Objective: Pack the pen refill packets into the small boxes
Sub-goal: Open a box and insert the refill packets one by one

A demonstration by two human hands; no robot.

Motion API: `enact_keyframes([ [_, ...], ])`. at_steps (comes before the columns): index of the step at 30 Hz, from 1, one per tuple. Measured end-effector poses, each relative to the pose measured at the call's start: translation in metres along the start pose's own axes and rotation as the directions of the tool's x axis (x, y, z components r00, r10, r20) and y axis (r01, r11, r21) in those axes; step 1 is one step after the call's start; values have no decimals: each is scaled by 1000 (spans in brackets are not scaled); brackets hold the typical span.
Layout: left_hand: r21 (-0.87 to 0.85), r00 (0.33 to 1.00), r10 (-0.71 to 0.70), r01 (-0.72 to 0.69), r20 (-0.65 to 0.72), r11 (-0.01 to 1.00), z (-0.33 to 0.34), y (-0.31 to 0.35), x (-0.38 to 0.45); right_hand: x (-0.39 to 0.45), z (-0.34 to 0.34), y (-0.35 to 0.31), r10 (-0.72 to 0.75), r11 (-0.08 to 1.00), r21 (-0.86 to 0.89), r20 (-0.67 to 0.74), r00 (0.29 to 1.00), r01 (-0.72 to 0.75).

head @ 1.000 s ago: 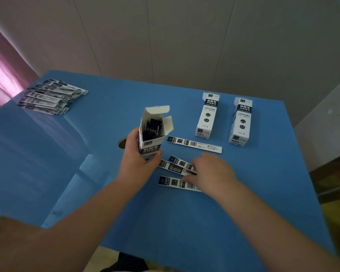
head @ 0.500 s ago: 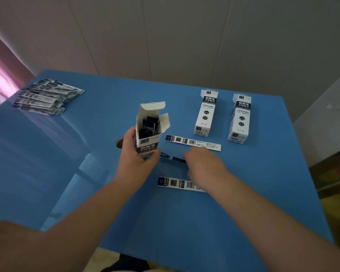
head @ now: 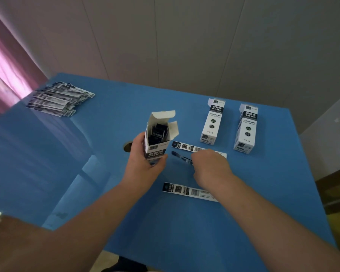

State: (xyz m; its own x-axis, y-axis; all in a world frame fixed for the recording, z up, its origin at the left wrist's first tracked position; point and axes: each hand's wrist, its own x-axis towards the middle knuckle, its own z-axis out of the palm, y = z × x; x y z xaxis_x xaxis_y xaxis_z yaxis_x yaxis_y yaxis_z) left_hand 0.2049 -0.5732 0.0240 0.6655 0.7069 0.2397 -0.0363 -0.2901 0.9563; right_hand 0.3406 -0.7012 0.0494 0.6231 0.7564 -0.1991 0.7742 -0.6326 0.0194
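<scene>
My left hand point(head: 143, 163) grips an open small white box point(head: 157, 138) and holds it upright on the blue table point(head: 185, 232). Its top flaps are open and dark refill packets stand inside. My right hand point(head: 210, 167) is closed on pen refill packets point(head: 180, 156), lifted edge-on and blurred, pointing left toward the box. One packet point(head: 185, 190) lies flat in front of my right hand. Another packet point(head: 186, 147) lies just behind it, its right end hidden by my fingers.
Two closed white boxes point(head: 212, 122) point(head: 246, 130) lie at the back right. A pile of several refill packets point(head: 57, 99) sits at the far left corner. A round hole point(head: 127, 147) in the table shows left of my left hand.
My right hand has picked the middle packets off the table and raised them a little toward the box. The left hand and box stay put.
</scene>
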Motion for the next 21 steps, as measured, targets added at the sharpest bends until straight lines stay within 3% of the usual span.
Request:
enact_keyframes([
  [4, -7, 1000, -4, 4, -5, 1000, -1, -1, 1, -9, -24, 19, 87, 937, 344, -51, 995, -64],
  [7, 4, 1000, 11, -11, -3, 1000, -1, -2, 2, -24, -51, 32, 139, 762, 646, -111, 984, -35],
  [8, 5, 1000, 16, -16, -2, 1000, -1, -4, 2, -31, -61, 35, 136, 658, 753, -129, 982, 8],
  [10, 1, 1000, 22, -22, 0, 1000, -1, -6, 2, -46, -84, 36, 28, 345, 928, -161, 986, 142],
  [12, 22, 1000, 27, -27, 2, 999, 0, -6, 4, -58, -105, 33, -112, 68, 958, -272, 956, 280],
  [13, 35, 999, 36, -36, 2, 999, 0, -6, 4, -60, -113, 29, -144, 7, 941, -335, 931, 340],
  [16, 51, 998, 67, -67, -5, 996, 2, -4, 4, -59, -123, 14, -95, -8, 891, -452, 887, 454],
  [21, 60, 996, 94, -94, 0, 994, 1, -5, 2, -47, -121, 5, -12, 204, 866, -465, 885, 457],
])
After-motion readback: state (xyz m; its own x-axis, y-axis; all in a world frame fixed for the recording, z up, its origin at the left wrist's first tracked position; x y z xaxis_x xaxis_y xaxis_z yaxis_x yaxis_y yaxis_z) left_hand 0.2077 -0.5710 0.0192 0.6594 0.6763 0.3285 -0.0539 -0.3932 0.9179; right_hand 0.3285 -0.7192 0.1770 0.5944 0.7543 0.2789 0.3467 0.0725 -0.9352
